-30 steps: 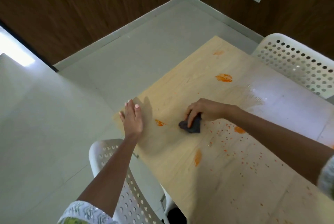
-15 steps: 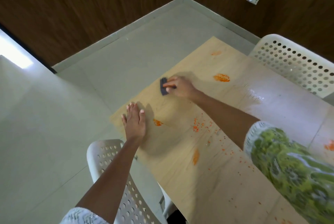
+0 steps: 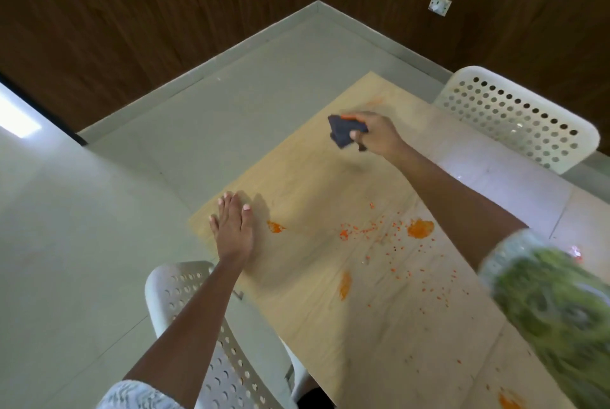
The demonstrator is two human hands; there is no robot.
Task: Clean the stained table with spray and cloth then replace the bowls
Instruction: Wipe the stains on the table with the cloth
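Gripped cloth in right hand over stained table; pressed left hand flat, fingers straight.

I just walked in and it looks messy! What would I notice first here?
Orange stains and little specks dot the middle of the wooden table. Farther along it, the right hand clutches a dark cloth. The left hand presses flat near the table's edge, by a white holey chair.

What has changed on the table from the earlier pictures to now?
The right hand, gripping the dark cloth, swept from the table's middle to its far end, over the stain there. The left hand stayed flat near the table edge; the nearer orange stains remain.
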